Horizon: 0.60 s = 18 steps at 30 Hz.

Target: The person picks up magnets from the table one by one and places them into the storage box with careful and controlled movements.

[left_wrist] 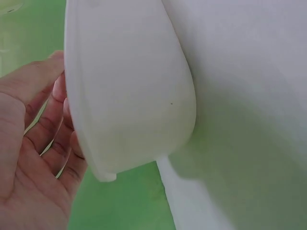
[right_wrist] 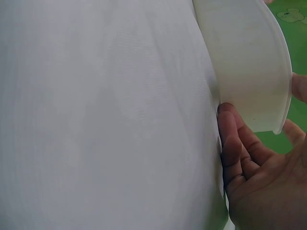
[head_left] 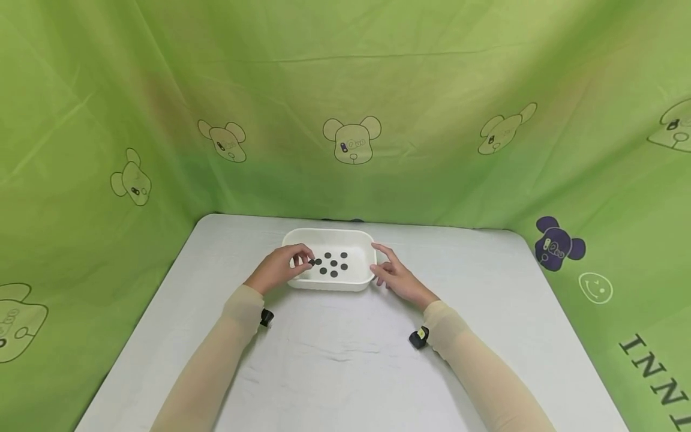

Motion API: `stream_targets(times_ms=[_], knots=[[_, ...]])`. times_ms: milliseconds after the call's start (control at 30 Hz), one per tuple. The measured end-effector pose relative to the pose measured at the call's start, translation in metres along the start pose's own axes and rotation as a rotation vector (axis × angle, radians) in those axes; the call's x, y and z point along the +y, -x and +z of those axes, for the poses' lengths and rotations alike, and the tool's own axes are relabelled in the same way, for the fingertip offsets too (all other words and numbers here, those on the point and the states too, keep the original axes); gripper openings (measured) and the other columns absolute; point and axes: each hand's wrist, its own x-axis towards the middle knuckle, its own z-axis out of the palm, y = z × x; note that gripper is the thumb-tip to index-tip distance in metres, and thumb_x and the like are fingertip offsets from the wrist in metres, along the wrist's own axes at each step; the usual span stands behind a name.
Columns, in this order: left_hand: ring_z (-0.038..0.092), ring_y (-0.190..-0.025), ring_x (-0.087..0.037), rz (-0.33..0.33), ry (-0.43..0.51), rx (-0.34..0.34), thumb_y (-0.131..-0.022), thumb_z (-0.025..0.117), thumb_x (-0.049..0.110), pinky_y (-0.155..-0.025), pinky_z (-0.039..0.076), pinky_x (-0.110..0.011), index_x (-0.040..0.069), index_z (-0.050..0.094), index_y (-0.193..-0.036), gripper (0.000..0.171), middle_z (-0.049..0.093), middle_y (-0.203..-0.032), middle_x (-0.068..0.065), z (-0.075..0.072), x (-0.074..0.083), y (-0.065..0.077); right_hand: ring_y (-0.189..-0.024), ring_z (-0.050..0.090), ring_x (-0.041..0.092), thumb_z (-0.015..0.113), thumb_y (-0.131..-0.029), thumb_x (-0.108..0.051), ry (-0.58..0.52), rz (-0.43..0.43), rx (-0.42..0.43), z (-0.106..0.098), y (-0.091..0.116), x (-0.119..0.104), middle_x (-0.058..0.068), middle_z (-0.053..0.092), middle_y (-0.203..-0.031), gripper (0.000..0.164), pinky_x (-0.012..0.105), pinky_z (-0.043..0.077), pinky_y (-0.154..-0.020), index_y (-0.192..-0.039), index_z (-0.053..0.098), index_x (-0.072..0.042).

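A white rectangular tray stands on the table with several small black discs lying on its floor. My left hand reaches over the tray's left end and pinches one black disc between thumb and fingertips. That pinch is hidden behind the tray wall in the left wrist view. At the tray's right end is my right hand, with spread fingers touching the rim. The right wrist view shows some fingertips low against the outside of the wall.
A white cloth covers the table, its far edge close behind the tray. Green fabric with bear drawings hangs at the back and both sides. A dark strapped device sits at the right wrist, another at the left.
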Motion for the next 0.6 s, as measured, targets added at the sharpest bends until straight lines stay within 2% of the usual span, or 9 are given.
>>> stream_targets(times_ms=[300, 600], knots=[[0.061, -0.084, -0.013, -0.043, -0.066, -0.058, -0.102, 0.077, 0.019, -0.076, 0.052, -0.034, 0.011, 0.074, -0.119, 0.019, 0.070, -0.097, 0.004, 0.005, -0.004, -0.015, -0.099, 0.067, 0.043, 0.056, -0.114, -0.027, -0.003, -0.004, -0.010, -0.001, 0.000, 0.002, 0.028, 0.071, -0.113, 0.068, 0.042, 0.054, -0.081, -0.172, 0.020, -0.019], [0.061, -0.081, -0.010, -0.067, -0.125, -0.110, -0.101, 0.079, 0.019, -0.078, 0.053, -0.033, 0.014, 0.074, -0.117, 0.018, 0.072, -0.097, 0.006, 0.011, -0.011, -0.026, -0.101, 0.066, 0.047, 0.056, -0.114, -0.027, -0.008, -0.002, -0.013, -0.002, 0.001, 0.000, 0.031, 0.070, -0.115, 0.068, 0.041, 0.054, -0.082, -0.172, 0.020, -0.018]])
